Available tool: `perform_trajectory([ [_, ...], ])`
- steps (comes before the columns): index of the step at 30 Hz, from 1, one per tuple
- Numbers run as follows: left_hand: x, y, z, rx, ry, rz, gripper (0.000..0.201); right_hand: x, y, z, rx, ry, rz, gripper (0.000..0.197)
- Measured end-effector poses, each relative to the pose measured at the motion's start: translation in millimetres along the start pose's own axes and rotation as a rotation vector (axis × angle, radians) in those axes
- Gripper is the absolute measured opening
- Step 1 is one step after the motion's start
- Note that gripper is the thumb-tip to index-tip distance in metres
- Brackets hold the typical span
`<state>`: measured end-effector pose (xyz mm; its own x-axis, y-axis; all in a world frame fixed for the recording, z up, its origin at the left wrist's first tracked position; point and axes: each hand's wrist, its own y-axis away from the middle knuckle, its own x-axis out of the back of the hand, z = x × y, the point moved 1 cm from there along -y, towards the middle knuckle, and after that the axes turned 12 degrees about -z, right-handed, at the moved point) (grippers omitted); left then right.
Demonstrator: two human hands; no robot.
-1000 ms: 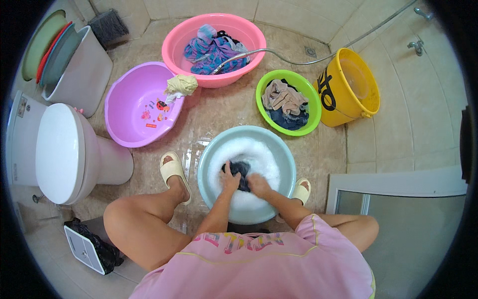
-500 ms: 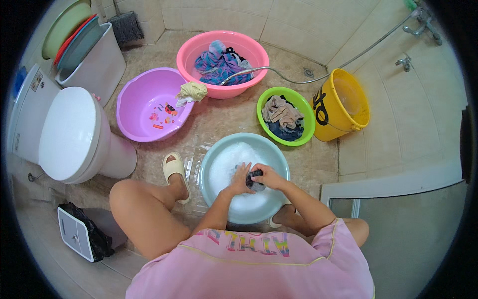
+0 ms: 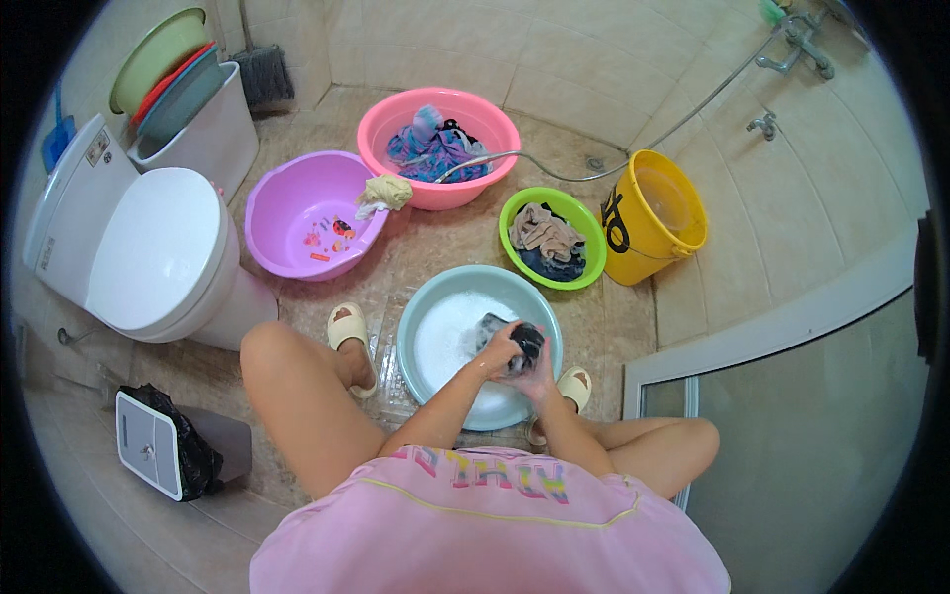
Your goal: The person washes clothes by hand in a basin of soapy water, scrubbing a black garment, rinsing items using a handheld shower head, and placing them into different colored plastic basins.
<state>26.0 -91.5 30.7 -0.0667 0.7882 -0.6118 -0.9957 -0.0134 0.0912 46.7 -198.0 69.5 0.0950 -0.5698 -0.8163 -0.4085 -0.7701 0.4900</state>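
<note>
Soapy water with white suds fills a light blue basin (image 3: 406, 346) on the floor between my feet. Over its right half, my two hands work close together on a small dark, wet piece of cloth (image 3: 528, 340), whose exact kind I cannot make out. My left hand (image 3: 498, 353) has its fingers closed around the left side of the bunched cloth. Cupped at its right and lower side, my right hand (image 3: 540, 378) grips it too, fingers partly hidden. A greyish end of the cloth trails left toward the suds.
Beyond the basin stand a purple basin (image 3: 272, 233) with yellowish cloth (image 3: 386, 192) over its rim, a pink basin (image 3: 371, 129) of clothes with a shower hose (image 3: 584, 178), a green basin (image 3: 601, 247) of clothes and a yellow bucket (image 3: 633, 233). A toilet (image 3: 158, 247) and bin (image 3: 148, 445) stand left.
Both hands and the dark cloth have shifted slightly right in the basin. My left hand, flatter on the suds before, now closes on the cloth; my right hand has turned to its lower side.
</note>
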Motion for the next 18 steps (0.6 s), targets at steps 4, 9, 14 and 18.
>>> perform_trajectory([
  [4,-54,-6,17,0.035,0.210,-0.259,0.051,105,-37,-36,0.092,-0.304,-0.595,0.057],
  [9,-26,16,56,-0.093,0.620,-0.139,0.036,-23,-4,-21,0.381,0.439,-0.487,0.048],
  [14,19,18,42,-0.046,0.154,0.265,0.049,-52,0,-12,0.130,-0.052,-0.480,0.047],
  [18,-4,23,40,0.117,0.490,0.120,0.054,-65,1,-11,0.166,-0.111,-0.446,0.044],
])
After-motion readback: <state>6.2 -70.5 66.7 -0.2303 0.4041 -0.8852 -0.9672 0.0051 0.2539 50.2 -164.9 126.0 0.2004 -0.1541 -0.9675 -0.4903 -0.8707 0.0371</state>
